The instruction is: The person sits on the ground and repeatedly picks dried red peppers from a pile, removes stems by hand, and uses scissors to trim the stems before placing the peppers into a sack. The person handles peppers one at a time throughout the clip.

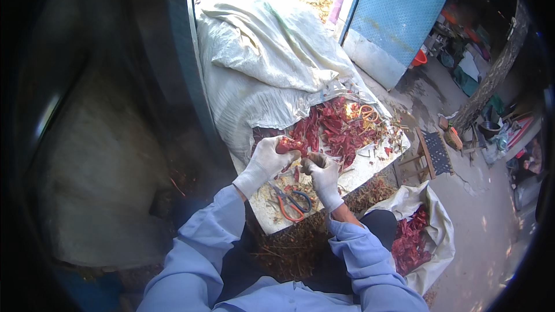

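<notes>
My left hand (263,164), in a white glove, is closed around a dried red chili pepper (291,146) above the table. Close beside it, my right hand (324,176), gloved with darkened fingertips, pinches at the pepper's near end. Behind both hands a heap of dried red chilies (338,133) spills from under a large white woven sack (266,63). Scissors (293,203) with orange and black handles lie on the near part of the table. A second pair of scissors (369,114) with orange handles rests on the heap.
The white tabletop (361,174) carries scraps and seeds. At my right knee stands an open white sack (442,228) holding red chilies. A small stool (433,153), a tree trunk (491,84) and a blue door (399,17) are to the right. Stems litter the ground (289,251) below.
</notes>
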### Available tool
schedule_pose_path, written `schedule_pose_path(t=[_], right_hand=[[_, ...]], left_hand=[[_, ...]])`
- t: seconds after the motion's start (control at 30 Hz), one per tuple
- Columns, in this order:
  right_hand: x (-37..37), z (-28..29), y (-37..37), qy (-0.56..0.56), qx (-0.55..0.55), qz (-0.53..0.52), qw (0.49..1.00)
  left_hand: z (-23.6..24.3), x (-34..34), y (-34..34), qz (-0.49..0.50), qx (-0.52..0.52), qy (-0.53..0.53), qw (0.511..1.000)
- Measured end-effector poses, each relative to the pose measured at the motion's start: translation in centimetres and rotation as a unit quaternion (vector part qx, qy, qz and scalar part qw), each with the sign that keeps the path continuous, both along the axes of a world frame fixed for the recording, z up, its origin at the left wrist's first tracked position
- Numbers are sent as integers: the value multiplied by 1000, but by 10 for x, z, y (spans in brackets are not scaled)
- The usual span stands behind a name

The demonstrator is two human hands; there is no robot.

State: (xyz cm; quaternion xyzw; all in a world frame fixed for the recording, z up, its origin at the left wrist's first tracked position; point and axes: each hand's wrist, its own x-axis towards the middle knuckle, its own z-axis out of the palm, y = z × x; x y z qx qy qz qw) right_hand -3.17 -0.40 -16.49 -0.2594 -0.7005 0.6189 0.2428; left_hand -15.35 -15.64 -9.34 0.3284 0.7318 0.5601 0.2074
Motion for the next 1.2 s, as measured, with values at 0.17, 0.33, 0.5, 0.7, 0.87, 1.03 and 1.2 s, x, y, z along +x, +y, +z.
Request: schedule_pose_path(t=[0.17, 0.33, 0.5, 0.7, 0.87, 1.03, 1.2], right_hand=[[10, 24, -15, 37, 219, -23, 975], [18, 43, -13, 88, 386, -12, 918], [17, 50, -14, 114, 432, -23, 894], [15, 44, -9, 153, 441, -30, 884], [17, 47, -10, 148, 457, -17, 877], [26, 54, -15, 141, 438, 11, 888], [26, 60, -5, 200, -91, 13, 975]], left_hand=[[-18, 9, 9, -3, 90, -87, 992], [-33, 15, 18, 8, 118, -119, 986], [-38, 21, 25, 75, 147, -158, 974], [-36, 26, 26, 49, 205, -298, 931], [-32, 25, 24, -4, 244, -388, 889], [-28, 19, 23, -22, 248, -401, 881], [-14, 20, 25, -45, 194, -273, 941]])
